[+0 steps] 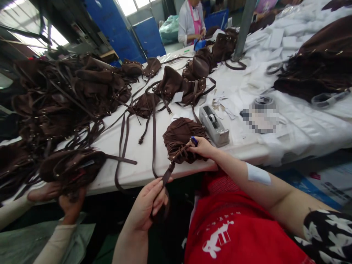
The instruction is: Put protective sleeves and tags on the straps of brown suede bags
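Observation:
A dark brown fringed bag (183, 134) lies at the table's front edge before me. My left hand (152, 198) is closed around its brown strap (168, 173), just off the edge, and part of the strap hangs below the fingers. Over the bag's gathered side, my right hand (202, 147) pinches a small blue-ended tool (194, 140), which looks like a pen; its tip is hidden. Those right fingers also touch the bag's thin fringe or cord. A grey tape dispenser (214, 126) stands just beyond the right hand.
Brown bags (63, 91) are heaped at left; more lie along the white table (137, 146). At lower left, a co-worker's hands (73, 205) hold another bag (74, 167). White packets (275, 38) and a bag pile (319, 62) fill the right. A post (244, 29) rises from the table.

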Motion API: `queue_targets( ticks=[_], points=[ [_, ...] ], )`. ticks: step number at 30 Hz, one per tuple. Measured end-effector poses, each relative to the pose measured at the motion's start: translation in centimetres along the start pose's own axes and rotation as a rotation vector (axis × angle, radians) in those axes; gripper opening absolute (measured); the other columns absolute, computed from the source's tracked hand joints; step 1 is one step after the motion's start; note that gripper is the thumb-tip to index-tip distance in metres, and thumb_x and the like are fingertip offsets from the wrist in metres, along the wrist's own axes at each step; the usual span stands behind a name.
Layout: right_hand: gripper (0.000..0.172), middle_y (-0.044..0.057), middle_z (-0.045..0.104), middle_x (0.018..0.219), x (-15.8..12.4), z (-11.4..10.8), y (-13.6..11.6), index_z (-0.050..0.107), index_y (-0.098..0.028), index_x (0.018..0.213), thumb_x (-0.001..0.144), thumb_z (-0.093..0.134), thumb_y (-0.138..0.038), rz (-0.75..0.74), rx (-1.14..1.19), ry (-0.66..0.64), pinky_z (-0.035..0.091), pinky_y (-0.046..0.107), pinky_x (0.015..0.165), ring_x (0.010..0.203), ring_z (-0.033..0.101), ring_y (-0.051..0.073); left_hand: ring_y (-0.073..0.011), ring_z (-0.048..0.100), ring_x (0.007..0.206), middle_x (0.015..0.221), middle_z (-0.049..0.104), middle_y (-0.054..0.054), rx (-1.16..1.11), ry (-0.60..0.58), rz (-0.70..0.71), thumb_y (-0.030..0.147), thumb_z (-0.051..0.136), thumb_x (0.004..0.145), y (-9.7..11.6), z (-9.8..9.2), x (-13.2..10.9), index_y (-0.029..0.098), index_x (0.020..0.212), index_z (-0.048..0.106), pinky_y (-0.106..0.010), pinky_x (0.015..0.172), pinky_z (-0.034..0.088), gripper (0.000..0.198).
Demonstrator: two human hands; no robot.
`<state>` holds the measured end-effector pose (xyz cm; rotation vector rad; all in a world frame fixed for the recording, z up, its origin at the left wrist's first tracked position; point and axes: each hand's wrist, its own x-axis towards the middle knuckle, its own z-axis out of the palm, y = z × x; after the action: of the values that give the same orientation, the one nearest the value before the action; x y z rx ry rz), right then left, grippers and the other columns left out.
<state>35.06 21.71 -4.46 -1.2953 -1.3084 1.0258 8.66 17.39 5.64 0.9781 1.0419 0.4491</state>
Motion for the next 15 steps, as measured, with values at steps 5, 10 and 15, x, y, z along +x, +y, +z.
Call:
queue_targets(
  ticks=[5,10,15],
  points=[
    [0.046,-0.007,0.038,0.057,-0.9,-0.4,-1.4,0.037,-0.019,0.06,0.065,0.073,-0.048,0.053,0.201,0.029,0.032,0.021,0.052,0.054,0.035,0.007,0.0002,0.022,0.029,0.038,0.028,0.014,-0.18,-0.003,0.007,0.03,0.057,0.087,0.4,2.4,-1.4,0.012,0.103,0.067,-0.018,0.048,0.036,0.026],
    [0.045,-0.006,0.047,0.061,-1.1,-0.3,-1.5,0.045,-0.017,0.066,0.061,0.077,-0.049,0.047,0.223,0.034,0.036,0.021,0.054,0.056,0.04,0.007,-0.0072,0.052,0.047,0.056,0.055,0.004,-0.04,0.064,0.062,0.036,0.062,0.083,0.1,4.4,-0.7,0.015,0.105,0.066,-0.021,0.056,0.046,0.03],
    [0.024,-0.001,0.058,0.07,-2.2,-1.8,-2.6,0.057,-0.015,0.074,0.074,0.066,-0.037,-0.021,-0.039,0.099,0.041,0.023,0.064,0.065,0.051,0.011,-0.0061,0.042,0.043,0.061,0.052,0.005,0.298,0.261,0.19,0.043,0.058,0.084,-0.8,5.4,0.0,0.019,0.11,0.064,-0.017,0.04,0.03,0.036]
  ],
)
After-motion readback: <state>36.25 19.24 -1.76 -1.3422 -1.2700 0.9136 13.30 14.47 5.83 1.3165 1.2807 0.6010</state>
